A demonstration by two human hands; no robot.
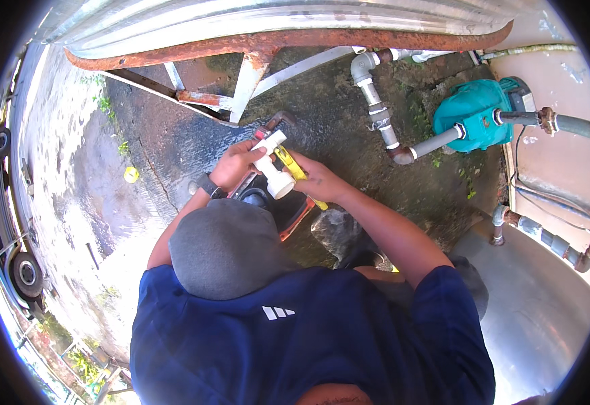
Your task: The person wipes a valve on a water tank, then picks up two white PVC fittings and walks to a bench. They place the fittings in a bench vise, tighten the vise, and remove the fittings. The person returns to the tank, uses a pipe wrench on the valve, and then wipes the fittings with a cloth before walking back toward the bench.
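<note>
Neither of my own hands shows in the head view. Below me crouches a person in a blue shirt [308, 337] and grey cap [224, 246], seen from above and behind. Their left hand [235, 165], with a dark watch on the wrist, grips a white plastic pipe fitting [274, 172]. Their right hand [318, 181] presses a yellow-handled tool [289, 162] against that fitting. Under the hands lies a red pipe wrench [295, 216] on wet, dark ground.
A teal water pump [474, 115] sits at the right, joined to grey and white pipes [376, 108]. A rusty metal frame [261, 47] carries a corrugated tank at the top. More pipes [545, 236] run along the pink wall. A small yellow object [131, 175] lies at the left.
</note>
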